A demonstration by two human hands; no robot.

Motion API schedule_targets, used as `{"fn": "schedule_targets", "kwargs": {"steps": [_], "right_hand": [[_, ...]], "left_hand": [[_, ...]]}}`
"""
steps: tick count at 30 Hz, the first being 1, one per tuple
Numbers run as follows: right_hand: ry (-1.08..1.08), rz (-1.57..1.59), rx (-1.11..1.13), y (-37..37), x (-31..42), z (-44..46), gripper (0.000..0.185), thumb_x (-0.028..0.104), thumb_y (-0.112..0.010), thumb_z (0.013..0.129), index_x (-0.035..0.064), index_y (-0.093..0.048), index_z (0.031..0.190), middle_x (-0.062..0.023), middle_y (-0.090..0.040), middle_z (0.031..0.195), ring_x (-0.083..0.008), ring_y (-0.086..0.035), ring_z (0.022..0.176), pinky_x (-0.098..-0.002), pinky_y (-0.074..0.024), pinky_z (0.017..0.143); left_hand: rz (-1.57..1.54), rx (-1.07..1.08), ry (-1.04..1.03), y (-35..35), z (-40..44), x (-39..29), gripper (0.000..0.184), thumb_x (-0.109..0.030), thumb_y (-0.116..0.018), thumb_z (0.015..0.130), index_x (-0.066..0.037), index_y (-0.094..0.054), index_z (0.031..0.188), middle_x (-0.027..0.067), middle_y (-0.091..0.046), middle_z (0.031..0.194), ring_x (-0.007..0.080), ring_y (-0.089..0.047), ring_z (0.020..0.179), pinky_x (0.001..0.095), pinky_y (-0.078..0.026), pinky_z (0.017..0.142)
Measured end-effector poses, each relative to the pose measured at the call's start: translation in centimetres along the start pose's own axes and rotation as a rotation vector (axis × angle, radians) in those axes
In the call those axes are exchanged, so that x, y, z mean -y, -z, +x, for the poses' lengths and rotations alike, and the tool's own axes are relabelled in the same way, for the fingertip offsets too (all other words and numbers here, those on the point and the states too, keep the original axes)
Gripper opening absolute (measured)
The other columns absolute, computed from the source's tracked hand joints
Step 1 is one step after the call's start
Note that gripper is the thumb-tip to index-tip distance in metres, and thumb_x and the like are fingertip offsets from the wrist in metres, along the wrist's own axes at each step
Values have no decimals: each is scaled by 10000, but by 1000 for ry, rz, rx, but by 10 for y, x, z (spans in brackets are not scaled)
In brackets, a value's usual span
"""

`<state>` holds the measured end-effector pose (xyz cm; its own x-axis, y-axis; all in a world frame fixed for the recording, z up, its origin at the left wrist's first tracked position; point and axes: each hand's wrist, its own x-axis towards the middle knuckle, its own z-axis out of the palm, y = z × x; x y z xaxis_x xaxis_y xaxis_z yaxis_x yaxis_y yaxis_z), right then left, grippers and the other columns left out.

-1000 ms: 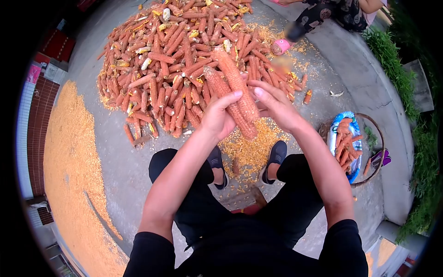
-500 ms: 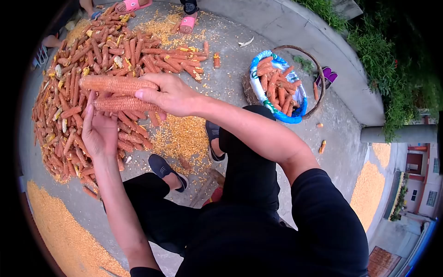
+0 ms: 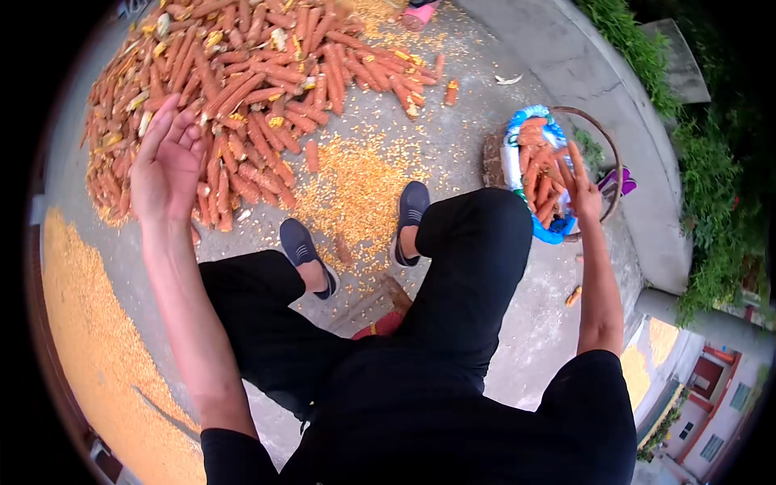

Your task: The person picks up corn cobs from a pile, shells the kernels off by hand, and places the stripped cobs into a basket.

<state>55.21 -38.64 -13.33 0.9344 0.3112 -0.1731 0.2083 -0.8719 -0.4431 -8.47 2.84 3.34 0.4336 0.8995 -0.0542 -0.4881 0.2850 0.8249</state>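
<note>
Over the left side of the pile of bare corn cobs [image 3: 242, 89], my left hand [image 3: 167, 174] is raised with its fingers spread, holding nothing. My right hand [image 3: 590, 202] is out at the right rim of a basket [image 3: 514, 153] lined with blue and white plastic. Two reddish, stripped corn cobs [image 3: 569, 176] stick up from its grip, above the cobs [image 3: 535, 162] lying inside the basket. Part of the right fingers is hidden behind what they hold.
Loose yellow kernels [image 3: 347, 182] cover the ground before my shoes. A wide spread of kernels [image 3: 97, 347] lies at left. Another person's pink slipper [image 3: 420, 16] shows at the top. Purple shoes [image 3: 624, 182] lie behind the basket's arched handle [image 3: 610, 145], near a low wall.
My right hand has carried the two cobs from above the pile rightward to the basket. My left hand, earlier just beneath them, is now apart and open. The view has shifted.
</note>
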Motion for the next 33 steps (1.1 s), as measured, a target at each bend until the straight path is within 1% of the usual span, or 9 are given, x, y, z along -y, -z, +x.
{"fn": "schedule_targets", "kwargs": {"steps": [1, 2, 5, 6, 12, 13, 23, 28, 33], "right_hand": [[-17, 7, 7, 1, -8, 3, 589, 508, -505, 971, -1, -706, 1189, -175, -739, 914, -214, -691, 565, -327, -598, 724], [11, 37, 47, 2, -21, 17, 517, 425, -445, 984, 31, -569, 1296, -164, -620, 1094, -226, -605, 793, -331, -526, 844], [142, 1113, 782, 4, -40, 35, 603, 175, -263, 1026, 128, -159, 1618, -129, -261, 1634, -261, -346, 1477, -343, -311, 1205], [81, 1353, 836, 3, -51, 54, 574, 191, -270, 1031, 126, -286, 1600, -140, -385, 1591, -270, -421, 1442, -349, -342, 1185], [371, -666, 93, -10, -5, 65, 480, 403, -447, 1024, 54, -702, 1233, -188, -750, 1068, -366, -711, 1052, -424, -498, 975], [417, -615, 71, -17, 18, 57, 480, 421, -568, 984, 34, -684, 1243, -216, -722, 1127, -373, -697, 1055, -418, -503, 960], [840, -14, 374, -16, 261, -138, 347, 192, -594, 1005, 7, -631, 1296, -143, -675, 1191, -229, -657, 1039, -329, -506, 915], [1138, 38, 437, -20, 302, -218, 269, 108, -604, 984, -16, -628, 1222, -123, -639, 1131, -210, -639, 980, -320, -520, 861], [1050, -89, 686, -48, 312, -235, 242, 14, -608, 932, -41, -626, 1167, -155, -622, 1063, -242, -642, 853, -338, -514, 750]], "left_hand": [[0, -51, -23, 8, 2, -5, 389, -121, -534, 1016, 50, -515, 1365, 113, -670, 1047, 190, -615, 900, 293, -494, 780], [-14, -106, -48, 14, 3, -8, 357, -116, -541, 1010, 49, -542, 1327, 123, -680, 1009, 200, -620, 881, 303, -497, 775], [52, -299, -31, 25, 8, -11, 285, -132, -592, 983, 33, -588, 1215, 123, -675, 951, 207, -630, 824, 318, -517, 746], [-22, -357, -20, 24, 9, -9, 77, -152, -619, 971, -82, -635, 1002, 58, -679, 774, 178, -640, 680, 291, -525, 622], [167, -457, -25, 56, 24, 1, 186, -134, -594, 961, -59, -594, 1131, 67, -660, 829, 161, -632, 692, 283, -497, 598], [219, -477, -21, 70, 31, 7, 234, -134, -608, 953, -32, -592, 1163, 85, -666, 842, 161, -626, 694, 290, -500, 613], [496, -869, 356, 178, 45, 34, 404, -249, -664, 908, -13, -625, 1233, 177, -702, 938, 234, -669, 763, 356, -531, 664], [1510, -697, 468, 275, 16, 81, 483, -358, -780, 754, 20, -733, 1051, 234, -725, 1036, 302, -709, 969, 373, -553, 835], [1604, -535, 757, 315, 4, 150, 606, -436, -799, 722, 36, -716, 1093, 240, -724, 1078, 351, -697, 1034, 403, -547, 876]]}}
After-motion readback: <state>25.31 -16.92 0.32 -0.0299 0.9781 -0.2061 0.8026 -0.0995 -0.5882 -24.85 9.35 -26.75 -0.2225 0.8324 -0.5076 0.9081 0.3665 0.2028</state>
